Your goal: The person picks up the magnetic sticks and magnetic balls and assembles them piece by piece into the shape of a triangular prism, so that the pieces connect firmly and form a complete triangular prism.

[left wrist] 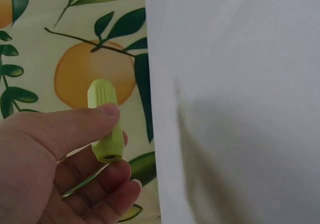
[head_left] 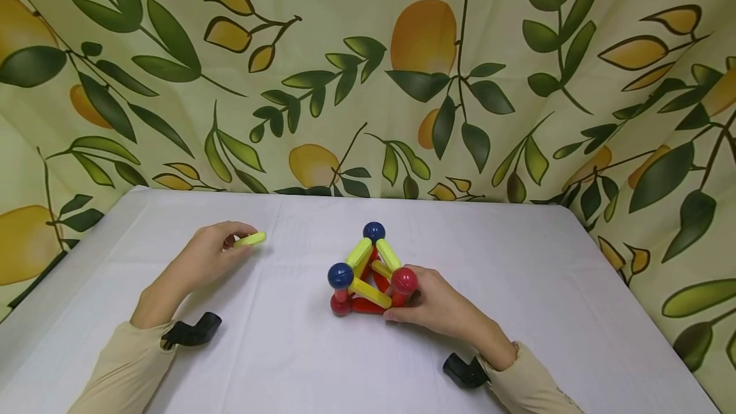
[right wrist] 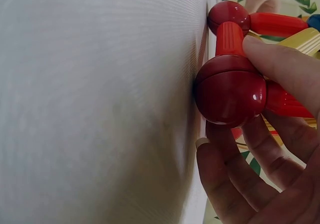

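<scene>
Your right hand (head_left: 443, 305) is curled around one lower corner of the frame (head_left: 368, 273), fingers and thumb closed on a red ball (right wrist: 230, 90) and the red rod (right wrist: 230, 38) next to it. The frame stands near the middle of the table (head_left: 575, 312), a little toward its near edge. It looks mostly built: red rods along the base, yellow rods rising to two blue balls (head_left: 374, 231), the whole thing standing on its own.

Your left hand (head_left: 201, 260) sits well apart, toward the table's left edge, pinching one loose yellow rod (left wrist: 105, 121) between thumb and fingers, just above the cloth. By my reading, that single rod is what remains unattached. No other loose pieces show on the table, though the far side of the frame is partly hidden.
</scene>
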Motion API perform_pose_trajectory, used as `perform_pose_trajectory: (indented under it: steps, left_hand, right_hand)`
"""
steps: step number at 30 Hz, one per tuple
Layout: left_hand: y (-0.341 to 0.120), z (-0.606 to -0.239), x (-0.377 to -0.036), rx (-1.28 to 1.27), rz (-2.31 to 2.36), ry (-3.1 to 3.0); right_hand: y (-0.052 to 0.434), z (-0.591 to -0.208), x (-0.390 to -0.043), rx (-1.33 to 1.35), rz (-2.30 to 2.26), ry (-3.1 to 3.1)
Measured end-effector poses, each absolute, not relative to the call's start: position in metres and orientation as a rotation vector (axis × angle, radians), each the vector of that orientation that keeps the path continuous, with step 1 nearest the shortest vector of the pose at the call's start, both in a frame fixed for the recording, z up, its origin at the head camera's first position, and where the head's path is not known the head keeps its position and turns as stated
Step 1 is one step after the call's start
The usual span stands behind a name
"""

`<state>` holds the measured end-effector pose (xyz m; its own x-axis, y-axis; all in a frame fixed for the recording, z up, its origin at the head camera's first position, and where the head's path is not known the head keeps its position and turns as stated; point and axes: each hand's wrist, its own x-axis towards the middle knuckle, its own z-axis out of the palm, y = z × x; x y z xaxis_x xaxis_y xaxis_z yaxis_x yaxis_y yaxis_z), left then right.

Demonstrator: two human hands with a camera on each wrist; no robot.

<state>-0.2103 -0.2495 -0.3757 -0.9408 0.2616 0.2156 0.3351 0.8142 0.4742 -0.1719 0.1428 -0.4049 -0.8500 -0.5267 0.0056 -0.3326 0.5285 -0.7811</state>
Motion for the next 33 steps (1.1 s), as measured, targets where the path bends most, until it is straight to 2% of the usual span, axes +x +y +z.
perform_pose_trajectory:
  steps: [33]
  left_hand:
    - [-0.163, -0.344, -0.172, -0.830, -0.899, -2.624]
  right_hand:
    - [0.142, -0.404, -0.173, -0.732, -1.223, 2.566]
